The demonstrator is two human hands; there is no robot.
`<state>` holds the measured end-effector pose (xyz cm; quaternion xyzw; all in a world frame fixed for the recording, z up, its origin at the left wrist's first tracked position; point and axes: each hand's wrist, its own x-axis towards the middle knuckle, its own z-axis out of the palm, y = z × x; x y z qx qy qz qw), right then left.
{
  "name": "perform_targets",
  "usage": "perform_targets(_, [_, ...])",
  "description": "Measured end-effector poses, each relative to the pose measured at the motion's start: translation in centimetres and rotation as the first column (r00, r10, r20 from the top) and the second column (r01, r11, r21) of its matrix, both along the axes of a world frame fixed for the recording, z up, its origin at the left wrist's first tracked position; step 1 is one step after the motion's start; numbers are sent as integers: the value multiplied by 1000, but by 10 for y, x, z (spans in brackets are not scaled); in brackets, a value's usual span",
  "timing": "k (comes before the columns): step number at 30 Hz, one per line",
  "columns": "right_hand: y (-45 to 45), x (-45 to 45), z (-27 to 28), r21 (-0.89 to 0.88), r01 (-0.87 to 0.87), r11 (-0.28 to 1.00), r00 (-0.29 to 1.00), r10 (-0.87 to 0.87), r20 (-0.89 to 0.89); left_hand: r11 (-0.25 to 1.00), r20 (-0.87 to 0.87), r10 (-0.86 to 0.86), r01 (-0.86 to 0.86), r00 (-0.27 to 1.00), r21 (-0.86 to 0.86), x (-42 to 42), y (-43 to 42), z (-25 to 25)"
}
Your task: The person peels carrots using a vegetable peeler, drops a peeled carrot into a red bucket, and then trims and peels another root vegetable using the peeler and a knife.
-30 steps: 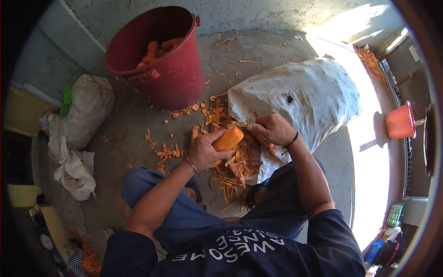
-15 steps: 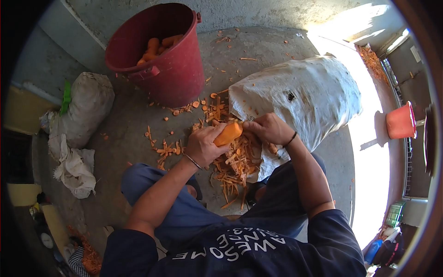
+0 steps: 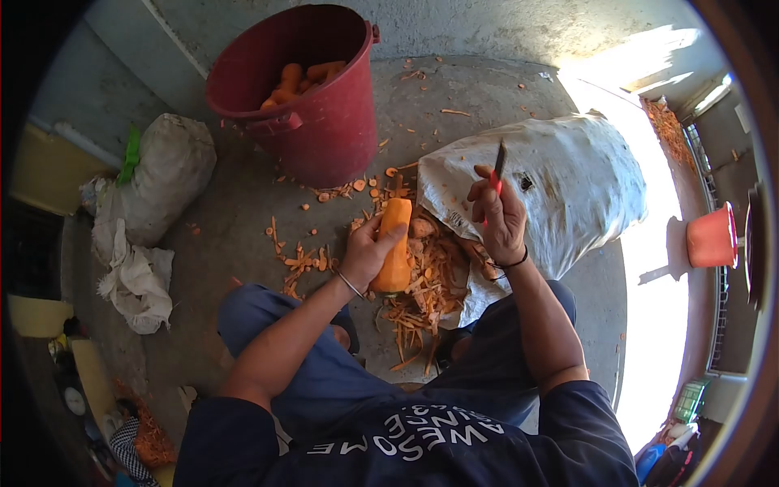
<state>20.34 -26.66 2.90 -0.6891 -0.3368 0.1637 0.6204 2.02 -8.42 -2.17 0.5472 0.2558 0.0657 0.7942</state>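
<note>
My left hand [image 3: 365, 253] is closed around a thick peeled carrot [image 3: 394, 266], which stands nearly upright over the peelings, its blunt narrow end pointing away from me. My right hand [image 3: 503, 221] is raised to the right, apart from the carrot, gripping a small knife [image 3: 499, 166] by its red handle with the dark blade pointing up. Beneath my hands lies a heap of carrot peelings [image 3: 430, 286]. An unpeeled carrot [image 3: 421, 228] shows at the heap's upper edge, by the mouth of a large white sack [image 3: 568, 174].
A red bucket [image 3: 333, 142] with several peeled carrots [image 3: 292, 81] inside stands at the back left. Cut carrot ends and scraps are strewn over the concrete floor [image 3: 219, 252]. Another sack [image 3: 166, 174] leans at the left. A coral-coloured bucket [image 3: 711, 223] is at far right.
My right hand has moved up and away from the carrot, bringing the knife into clear view. My left hand has turned the carrot from slanted to nearly upright.
</note>
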Motion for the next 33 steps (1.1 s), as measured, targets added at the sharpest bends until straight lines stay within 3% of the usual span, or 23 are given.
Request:
perform_targets(1, [1,-4,-1,-13,69,998,996,-68,64,1000,-9,4,-4,1000,-1,-3,3,1])
perform_targets(2, [3,6,-3,-533,-6,846,986,93,135,951,7,19,-16,1000,-307,-4,7,3])
perform_targets(3, [-1,12,-17,-534,-3,846,988,87,131,813,22,38,-18,999,-583,-4,11,7])
perform_targets(4, [-4,18,-42,-792,-82,605,931,330,157,834,107,-41,92,993,-544,-2,13,13])
perform_targets(5, [-6,22,-54,-956,-81,280,830,551,91,833,109,-50,102,993,-544,-1,16,17])
perform_targets(6, [-1,18,-26,-907,-108,407,798,580,165,806,136,-43,115,990,-580,0,17,20])
perform_targets(7, [1,19,-17,-910,-106,402,789,590,168,778,163,-24,121,986,-616,1,18,21])
perform_targets(9, [4,16,-13,-631,26,776,985,86,147,777,201,-3,129,980,-616,2,19,22])
perform_targets(10, [4,16,-15,-631,24,775,986,85,142,776,236,1,148,972,-613,2,18,22])
perform_targets(12, [3,20,-13,-472,-24,881,997,58,58,789,205,26,105,979,-605,3,16,24])
perform_targets(17, [8,-15,-3,-297,-239,924,970,215,-112,816,182,84,37,980,-576,2,18,33])
perform_targets(20, [18,-37,0,-214,-287,934,956,262,-135,846,262,17,125,965,-518,4,17,35])
perform_targets(22, [19,-39,-10,-237,-297,925,955,284,-90,974,244,95,-39,965,-223,7,12,29])
perform_targets(23, [20,-38,-16,-237,-292,927,956,277,-93,974,241,88,-33,967,-224,9,9,26])
perform_targets(25, [21,-38,-20,-91,-340,936,913,306,-270,990,284,135,-122,949,-65,13,2,26])
perform_targets(29, [18,-36,2,-16,-246,969,922,230,-310,979,326,170,-123,930,-162,14,7,28])
perform_targets(31, [9,-24,17,-396,-217,892,939,302,167,948,282,200,-113,938,-297,16,10,34])
perform_targets(33, [8,-22,20,-421,-271,866,892,390,229,940,247,192,-105,950,-326,17,16,26])
